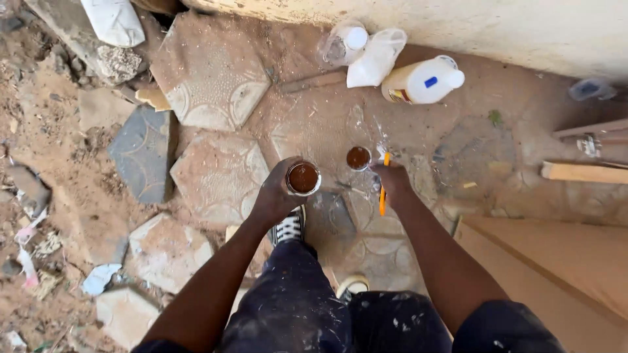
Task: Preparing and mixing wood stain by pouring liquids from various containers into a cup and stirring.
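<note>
Left hand: our left hand (275, 196) is wrapped around a small cup (303, 178) of brown liquid, held level and mouth up, we'd say so nothing spills.
Right hand: our right hand (391, 183) is closed on an orange-handled tool (383, 189), handle pointing down toward us. It looks like a brush, but the working end is hidden by the fingers, so we can't tell.
Second cup: a clear plastic cup (358, 158) with the same brown liquid sits just beside the right hand's fingertips. We can't tell whether the hand also grips it or it stands on the ground.
Position: both cups are near each other, in front of our knees, over the paving stones (219, 176).
Ground: patterned stones laid in sandy dirt, some broken and tilted, likely loose rubble rather than finished paving.
Supplies: a big white bottle (424, 81) with a blue mark lies on its side by the wall (458, 26), next to a white plastic bag (376, 57) and a clear bottle with a white cap (343, 43); all well apart from our hands.
Wood: a wooden board (562, 261) lies at our right side, and a wood strip (582, 172) beyond it.
Legs: dark trousers (301, 307) flecked with pale spots, and a black-and-white sneaker (289, 227) under the left hand.
</note>
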